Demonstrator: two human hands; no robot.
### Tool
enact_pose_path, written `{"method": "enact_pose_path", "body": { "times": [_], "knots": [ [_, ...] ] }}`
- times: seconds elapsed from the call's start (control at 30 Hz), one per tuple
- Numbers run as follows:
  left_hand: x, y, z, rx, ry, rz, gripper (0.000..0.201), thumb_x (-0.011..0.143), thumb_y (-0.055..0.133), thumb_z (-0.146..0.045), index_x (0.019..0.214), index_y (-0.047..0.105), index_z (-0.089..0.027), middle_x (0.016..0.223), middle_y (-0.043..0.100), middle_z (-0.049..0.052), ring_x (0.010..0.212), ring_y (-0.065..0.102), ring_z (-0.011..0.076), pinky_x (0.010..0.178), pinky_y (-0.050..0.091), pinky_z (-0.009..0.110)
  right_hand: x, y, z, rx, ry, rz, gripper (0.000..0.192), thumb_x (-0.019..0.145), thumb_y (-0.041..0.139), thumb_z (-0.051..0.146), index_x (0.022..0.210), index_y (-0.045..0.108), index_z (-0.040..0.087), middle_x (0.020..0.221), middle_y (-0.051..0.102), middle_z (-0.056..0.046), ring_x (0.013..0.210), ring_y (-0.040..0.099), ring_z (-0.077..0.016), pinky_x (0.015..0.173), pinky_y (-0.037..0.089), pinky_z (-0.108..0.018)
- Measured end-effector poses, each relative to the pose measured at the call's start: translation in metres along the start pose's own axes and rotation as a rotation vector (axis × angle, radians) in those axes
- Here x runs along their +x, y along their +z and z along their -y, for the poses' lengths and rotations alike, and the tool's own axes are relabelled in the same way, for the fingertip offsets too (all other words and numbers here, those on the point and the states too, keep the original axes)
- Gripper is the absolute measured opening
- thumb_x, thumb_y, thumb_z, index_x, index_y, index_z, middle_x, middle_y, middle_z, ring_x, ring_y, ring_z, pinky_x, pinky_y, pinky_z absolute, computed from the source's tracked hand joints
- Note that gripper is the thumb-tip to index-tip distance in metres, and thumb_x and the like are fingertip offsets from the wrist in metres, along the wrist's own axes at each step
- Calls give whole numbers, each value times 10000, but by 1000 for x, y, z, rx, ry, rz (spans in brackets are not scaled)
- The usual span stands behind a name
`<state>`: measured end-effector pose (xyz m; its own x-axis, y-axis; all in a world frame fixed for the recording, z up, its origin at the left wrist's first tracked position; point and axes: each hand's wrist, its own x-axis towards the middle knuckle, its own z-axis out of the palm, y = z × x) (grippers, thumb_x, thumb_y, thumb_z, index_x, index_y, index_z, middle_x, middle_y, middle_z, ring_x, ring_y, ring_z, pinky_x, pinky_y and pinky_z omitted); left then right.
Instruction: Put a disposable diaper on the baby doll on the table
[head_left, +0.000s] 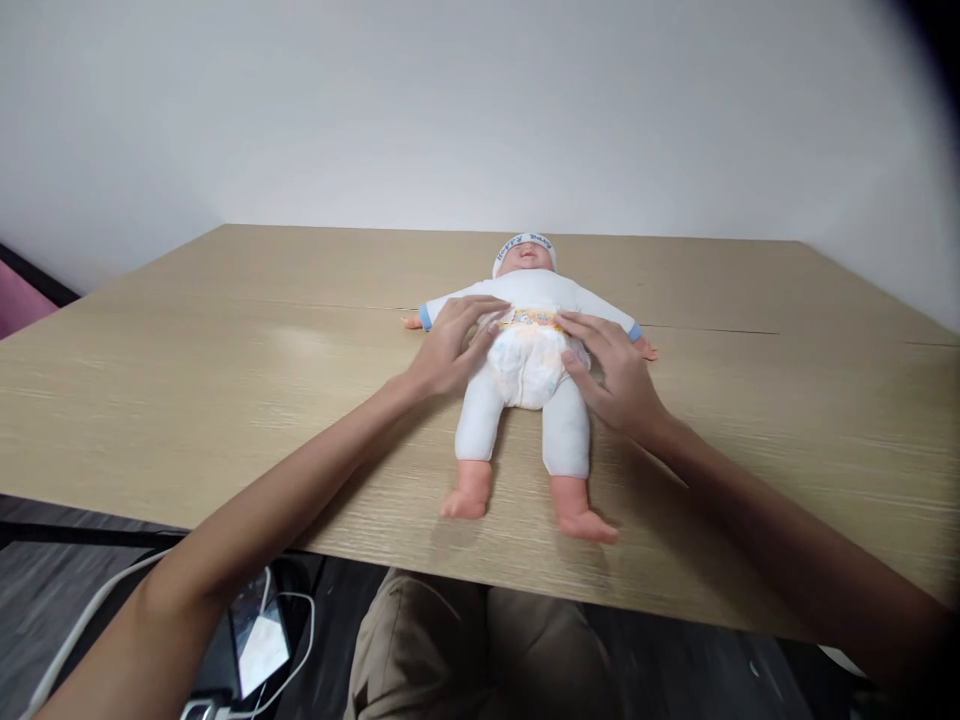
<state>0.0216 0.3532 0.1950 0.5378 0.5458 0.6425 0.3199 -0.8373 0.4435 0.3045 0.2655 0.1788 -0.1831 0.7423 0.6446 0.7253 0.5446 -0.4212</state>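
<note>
A baby doll (517, 295) lies on its back on the table, feet toward me, in a white suit with blue cuffs and a white printed headband (525, 240). Around its hips sits a white diaper (529, 370) with a coloured waistband (532, 318). My left hand (459, 345) rests on the left side of the diaper's waist, fingers stretched toward the band. On the other side, my right hand (615, 370) lies against the diaper, its fingers reaching the band's right end and the thumb lower down. Neither hand grips anything that I can see.
The wood-grain table (225, 400) has seams across it and meets a white wall (450, 110) at the back. Below its front edge are my legs (442, 640), a phone-like device (259, 640) and white cables (307, 640). Something pink (22, 300) shows at far left.
</note>
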Motion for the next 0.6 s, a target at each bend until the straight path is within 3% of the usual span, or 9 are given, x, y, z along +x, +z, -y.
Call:
{"method": "enact_pose_path", "body": {
  "times": [0.17, 0.37, 0.47, 0.6],
  "knots": [
    [-9, 12, 15, 42, 120, 108, 564, 1243, 297, -447, 1701, 550, -236, 1683, 591, 137, 1564, 507, 299, 1341, 337, 547, -5, 13, -14, 81, -116, 63, 582, 1205, 432, 436, 1756, 481, 254, 1790, 515, -121, 1663, 473, -330, 1385, 371, -600],
    [-11, 9, 14, 72, 106, 128, 621, 1239, 248, -522, 1689, 589, -264, 1693, 558, 129, 1571, 468, 311, 1352, 328, 548, -7, 10, -17, 34, -154, 127, 645, 1221, 341, 496, 1824, 349, 267, 1862, 400, -100, 1722, 384, -339, 1412, 321, -606],
    [-8, 4, 13, 56, 114, 174, 646, 1237, 217, -535, 1726, 536, -259, 1741, 520, 121, 1617, 440, 307, 1370, 302, 531, -8, 4, -20, -35, -160, 163, 664, 1222, 294, 506, 1852, 248, 302, 1888, 342, -79, 1750, 319, -349, 1431, 233, -658],
    [-8, -8, 26, 135, 11, 126, 724, 1221, 145, -582, 1768, 444, -212, 1780, 482, 157, 1639, 431, 321, 1358, 312, 512, -9, -11, -35, -156, -61, 78, 661, 1221, 269, 470, 1857, 200, 302, 1888, 344, -85, 1761, 288, -348, 1430, 172, -697]
  ]
}}
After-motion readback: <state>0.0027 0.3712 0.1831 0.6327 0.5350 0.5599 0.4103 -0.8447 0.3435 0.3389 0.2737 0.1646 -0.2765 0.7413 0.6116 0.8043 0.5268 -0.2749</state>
